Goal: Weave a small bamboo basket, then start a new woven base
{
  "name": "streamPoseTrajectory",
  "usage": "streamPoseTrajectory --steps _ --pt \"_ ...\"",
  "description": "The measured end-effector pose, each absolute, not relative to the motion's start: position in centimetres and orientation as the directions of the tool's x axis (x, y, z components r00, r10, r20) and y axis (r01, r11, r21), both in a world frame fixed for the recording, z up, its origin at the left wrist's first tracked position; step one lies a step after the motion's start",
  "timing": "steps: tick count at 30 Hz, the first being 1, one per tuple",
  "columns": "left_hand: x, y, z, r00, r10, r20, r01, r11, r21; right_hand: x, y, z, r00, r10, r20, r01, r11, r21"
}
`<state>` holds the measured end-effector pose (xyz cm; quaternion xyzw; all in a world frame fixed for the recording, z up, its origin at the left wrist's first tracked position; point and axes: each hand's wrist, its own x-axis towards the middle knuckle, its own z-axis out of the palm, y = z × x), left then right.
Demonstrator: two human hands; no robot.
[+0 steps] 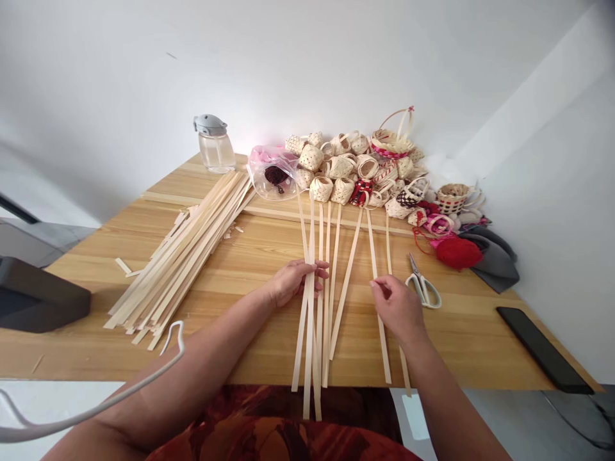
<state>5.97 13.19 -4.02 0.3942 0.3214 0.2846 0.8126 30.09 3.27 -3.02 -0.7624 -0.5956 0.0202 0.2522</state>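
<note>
My left hand point(295, 280) grips a pale flat bamboo strip point(311, 333), its thumb on top and its other fingers passing underneath. Several similar strips lie lengthwise in a loose row around that hand, some reaching past the table's front edge. Over to the right, my right hand point(396, 307) is closed, thumb and forefinger pressed together at another strip point(383, 346), whose middle it covers. One more strip point(389, 246) runs partly under this hand. White-handled scissors point(423, 285) lie just right of it, with the blades pointing away from me.
A thick bundle of strips point(182, 256) lies left, near a lidded water bottle point(215, 147). Small woven baskets point(341, 166) pile up at the back beside a clear plastic container point(273, 179). Red yarn point(459, 251) and a black phone point(542, 349) are at right; a dark box point(43, 294) stands left.
</note>
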Motion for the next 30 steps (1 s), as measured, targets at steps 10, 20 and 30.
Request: streamPoseTrajectory --steps 10,20,30 --pt "5.8 13.2 -3.9 0.528 0.812 -0.249 -0.231 0.419 0.878 29.1 3.8 -4.9 -0.17 0.934 0.314 0.901 0.276 -0.334" --pt "5.8 13.3 -3.9 0.498 0.85 -0.174 -0.288 0.351 0.891 23.4 2.6 -0.5 0.04 0.997 -0.069 0.617 -0.079 -0.783" --pt "5.8 13.4 -3.4 0.516 0.843 -0.154 -0.303 0.348 0.887 19.9 3.2 -2.2 -0.025 0.962 -0.271 0.18 -0.262 -0.948"
